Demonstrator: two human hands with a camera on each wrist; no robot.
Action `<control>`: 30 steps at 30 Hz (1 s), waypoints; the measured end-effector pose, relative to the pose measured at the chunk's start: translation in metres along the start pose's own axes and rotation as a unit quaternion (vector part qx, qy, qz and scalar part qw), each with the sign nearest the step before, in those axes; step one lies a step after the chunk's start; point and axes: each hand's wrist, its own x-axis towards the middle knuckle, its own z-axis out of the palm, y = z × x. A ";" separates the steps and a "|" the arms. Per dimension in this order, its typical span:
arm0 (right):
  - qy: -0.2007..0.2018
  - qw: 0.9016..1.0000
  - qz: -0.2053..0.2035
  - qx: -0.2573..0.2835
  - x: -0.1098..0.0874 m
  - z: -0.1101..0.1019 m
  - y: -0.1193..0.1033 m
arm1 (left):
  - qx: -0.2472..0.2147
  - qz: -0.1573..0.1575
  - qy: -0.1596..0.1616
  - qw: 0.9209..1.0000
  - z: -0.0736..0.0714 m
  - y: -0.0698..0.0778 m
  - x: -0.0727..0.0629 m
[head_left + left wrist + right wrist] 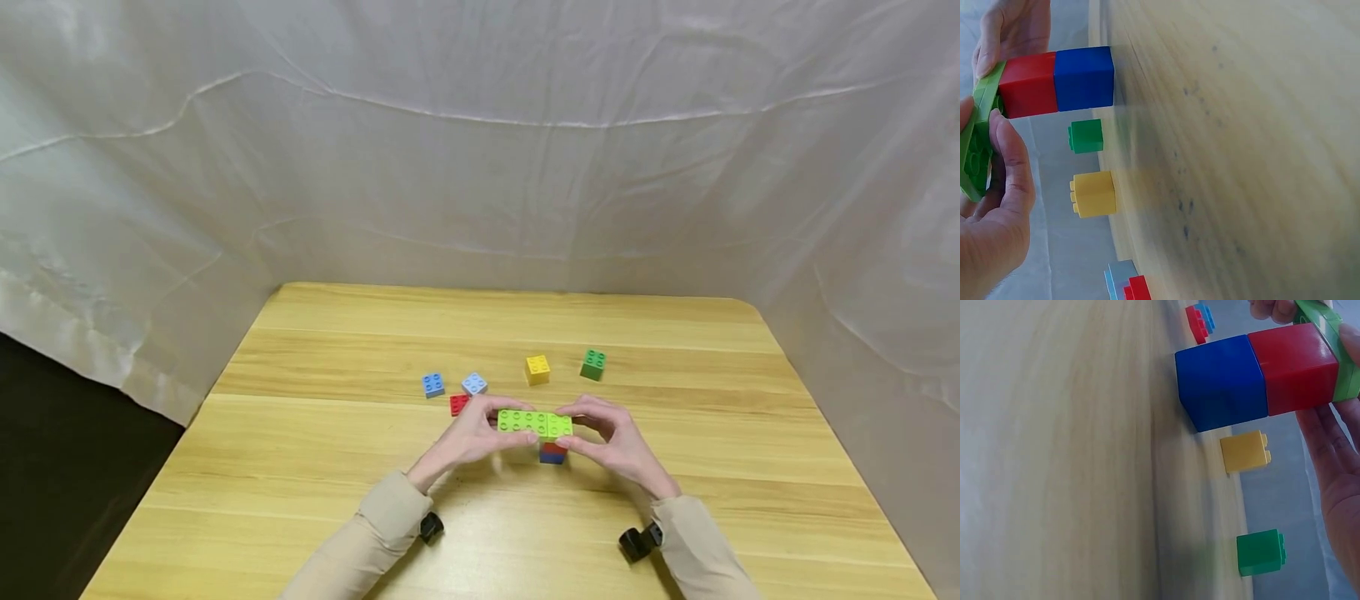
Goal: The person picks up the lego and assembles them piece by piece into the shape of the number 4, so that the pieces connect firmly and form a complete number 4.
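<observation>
Between both hands, lime-green bricks top a small tower

The left hand (474,435) pinches a long, studded lime-green plastic brick (521,420), thumb near, fingers far, parted only by its breadth; the right hand (613,440) likewise grips a short lime-green plastic brick (558,427) abutting it; beneath the short one stand a boxy red plastic brick (1029,85) and a boxy blue plastic brick (1084,77), on the pale wooden table (285,467); the long brick juts left past the tower; all should be light, stiff, hard to break, slightly slick; flat near and far sides look the best hold, with the overhang supported lest it lever loose; farther off lie square yellow (537,369) and green plastic bricks (592,364); to their left, smaller blue (433,384), pale-blue (474,383) and red ones (459,405).
</observation>
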 end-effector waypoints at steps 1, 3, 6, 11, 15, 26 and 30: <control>0.000 1.000 -0.002 0.000 0.000 0.000 0.000 | 0.000 0.002 -0.001 1.000 0.000 0.000 0.000; 0.000 1.000 -0.008 -0.002 0.001 0.001 0.000 | -0.003 0.007 -0.003 1.000 -0.001 0.000 0.000; 0.001 1.000 -0.012 0.001 0.000 0.001 0.001 | -0.005 0.013 -0.006 1.000 -0.001 -0.001 0.000; 0.006 1.000 -0.018 0.007 -0.001 0.001 0.003 | -0.006 0.018 -0.012 1.000 -0.001 -0.003 0.001; 0.011 1.000 -0.007 0.017 -0.003 0.002 0.003 | -0.005 0.014 -0.008 1.000 0.000 -0.003 0.001; 0.013 0.997 0.071 -0.012 -0.005 0.004 0.001 | 0.012 -0.005 0.007 1.000 0.002 -0.002 -0.004; 0.018 0.995 0.091 -0.027 -0.005 0.003 0.001 | 0.013 -0.009 -0.001 1.000 -0.010 -0.006 -0.007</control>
